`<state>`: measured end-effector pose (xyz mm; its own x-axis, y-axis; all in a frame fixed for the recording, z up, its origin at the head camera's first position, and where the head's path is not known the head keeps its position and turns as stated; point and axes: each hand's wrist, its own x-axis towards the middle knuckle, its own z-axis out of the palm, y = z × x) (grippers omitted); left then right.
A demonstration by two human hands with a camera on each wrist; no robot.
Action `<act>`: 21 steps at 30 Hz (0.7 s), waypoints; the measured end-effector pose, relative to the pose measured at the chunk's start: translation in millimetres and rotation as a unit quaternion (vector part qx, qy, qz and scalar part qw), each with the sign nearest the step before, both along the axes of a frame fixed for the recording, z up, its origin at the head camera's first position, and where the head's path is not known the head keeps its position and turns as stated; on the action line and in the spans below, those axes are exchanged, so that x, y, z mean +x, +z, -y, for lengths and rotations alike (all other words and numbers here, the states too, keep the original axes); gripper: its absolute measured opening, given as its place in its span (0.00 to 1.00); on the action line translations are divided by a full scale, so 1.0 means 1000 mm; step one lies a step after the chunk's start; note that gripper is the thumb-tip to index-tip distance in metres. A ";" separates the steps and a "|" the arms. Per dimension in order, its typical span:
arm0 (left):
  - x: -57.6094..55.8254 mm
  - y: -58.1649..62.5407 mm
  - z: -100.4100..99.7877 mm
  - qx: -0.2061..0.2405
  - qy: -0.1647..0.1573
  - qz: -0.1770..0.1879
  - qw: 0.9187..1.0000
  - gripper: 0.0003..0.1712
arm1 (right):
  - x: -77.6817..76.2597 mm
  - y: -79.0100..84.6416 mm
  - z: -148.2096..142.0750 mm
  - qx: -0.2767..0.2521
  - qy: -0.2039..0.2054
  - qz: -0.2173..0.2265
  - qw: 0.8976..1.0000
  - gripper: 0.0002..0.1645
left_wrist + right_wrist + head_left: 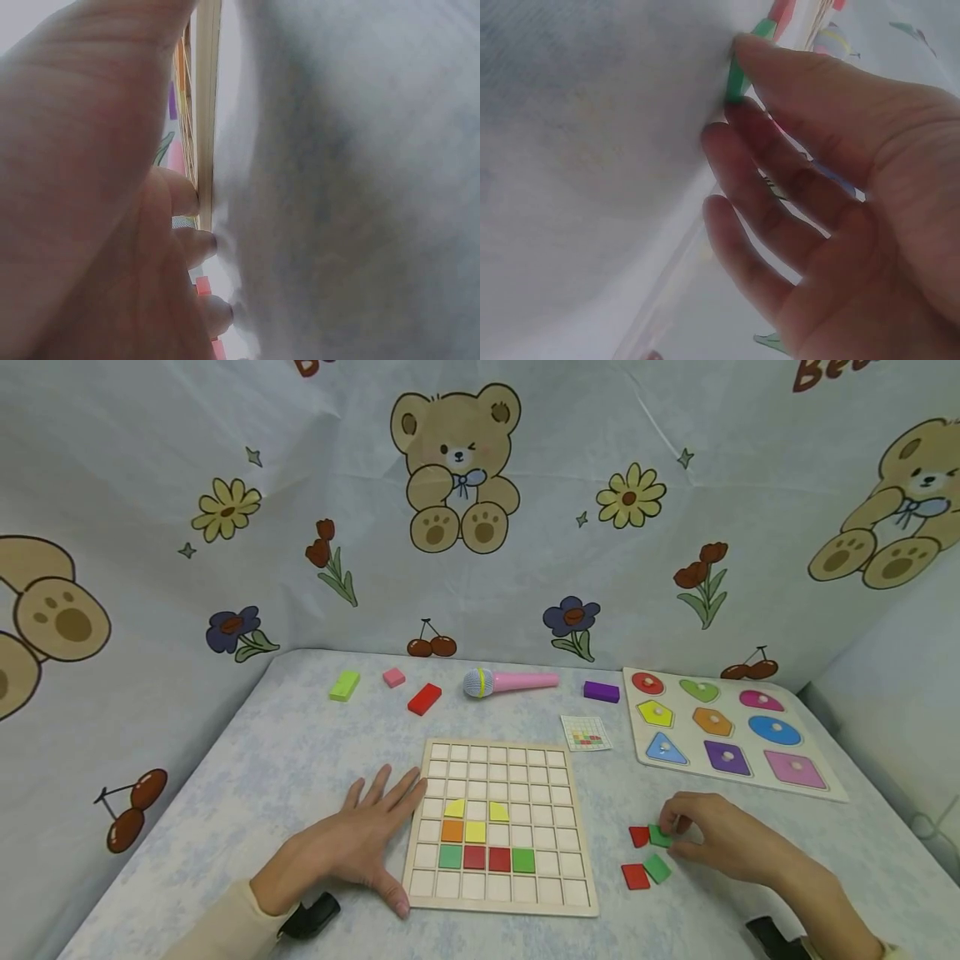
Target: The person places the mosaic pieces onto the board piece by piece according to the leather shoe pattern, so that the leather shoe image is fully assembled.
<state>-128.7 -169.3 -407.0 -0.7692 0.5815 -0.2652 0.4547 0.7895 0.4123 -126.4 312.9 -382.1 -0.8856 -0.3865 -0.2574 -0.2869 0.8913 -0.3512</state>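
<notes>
A wooden grid board [442, 897] lies flat on the table with yellow, orange, red and green tiles in some of its squares. Against its left edge rests my left hand [360, 843], fingers spread; the left wrist view has its fingertips beside the board's side [204, 112]. To the board's right, my right hand [731, 843] pinches a green tile [659, 836] between thumb and index finger. That green tile [739, 79] shows at the fingertips in the right wrist view. Next to it lie a red tile [639, 836], another red tile [635, 877] and a second green tile [657, 868].
Behind the board lie a printed pattern card [587, 734], a pink toy microphone [517, 682], and green [345, 686], pink [393, 677], red [424, 699] and purple [602, 692] blocks. A shape puzzle board [690, 760] lies at the back right. Bear-printed cloth hangs behind.
</notes>
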 end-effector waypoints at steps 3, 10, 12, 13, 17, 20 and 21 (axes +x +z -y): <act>0.000 0.000 0.000 -0.001 0.001 0.000 1.000 0.86 | -0.002 0.000 0.001 0.000 0.001 -0.003 1.000 0.14; 0.000 0.001 0.000 -0.004 0.002 -0.001 1.000 0.86 | -0.003 0.010 0.005 0.008 0.014 -0.029 0.999 0.12; 0.000 0.001 0.000 -0.005 0.002 -0.002 1.000 0.86 | -0.004 0.014 0.010 0.012 0.014 -0.036 0.999 0.12; 0.001 0.001 0.000 -0.005 0.003 -0.002 1.000 0.86 | -0.004 0.016 0.014 0.012 0.012 -0.035 0.999 0.13; 0.001 0.001 -0.001 -0.006 0.004 -0.002 1.000 0.86 | -0.005 0.019 0.032 0.013 0.009 -0.022 1.000 0.13; 0.000 0.001 -0.001 -0.007 0.004 -0.002 1.000 0.86 | -0.004 0.020 0.047 0.004 0.022 -0.016 1.000 0.12; 0.000 0.001 -0.001 -0.007 0.004 -0.001 1.000 0.86 | -0.004 0.020 0.051 0.001 0.030 -0.014 0.999 0.12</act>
